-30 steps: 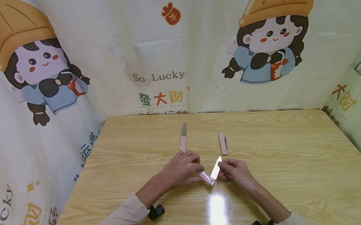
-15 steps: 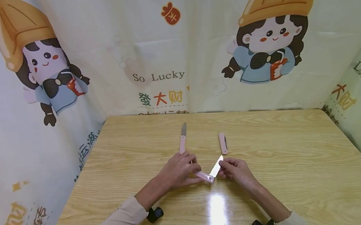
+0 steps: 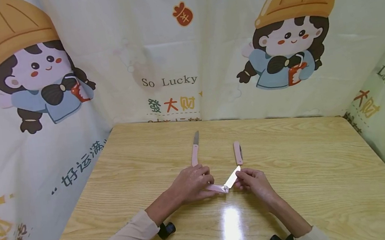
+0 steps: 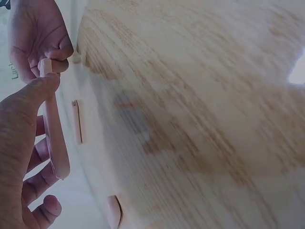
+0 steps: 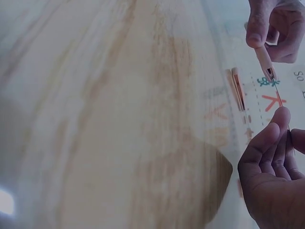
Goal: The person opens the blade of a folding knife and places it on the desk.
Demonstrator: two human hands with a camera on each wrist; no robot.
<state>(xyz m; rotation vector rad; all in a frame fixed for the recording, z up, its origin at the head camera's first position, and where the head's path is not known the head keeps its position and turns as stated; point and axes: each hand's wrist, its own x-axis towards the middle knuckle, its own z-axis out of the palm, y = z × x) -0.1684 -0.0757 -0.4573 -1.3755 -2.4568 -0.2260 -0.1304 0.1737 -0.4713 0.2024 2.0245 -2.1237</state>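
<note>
Between my two hands is a folding knife with a pink handle [image 3: 217,188] and a shiny blade [image 3: 232,177], which stands out at a wide angle from the handle. My left hand [image 3: 191,183] grips the handle; in the left wrist view the thumb presses on the handle [image 4: 56,138]. My right hand [image 3: 257,184] pinches the blade near its tip between thumb and fingers, and the right wrist view shows the thin blade [image 5: 278,93] edge-on. Beyond the left hand lies an unfolded pink knife [image 3: 195,155]. A folded pink knife [image 3: 238,153] lies beyond the right hand.
A wooden table [image 3: 304,162] carries everything, with a bright light reflection near its front. Printed curtains [image 3: 220,51] hang behind and at both sides. Black wrist devices [image 3: 166,230] sit under both forearms.
The angle between blade and handle has widened. The handle has swung flatter, its pivot end rising slightly, and the blade has tilted rightward. Both hands keep their hold; the other knives stay put.
</note>
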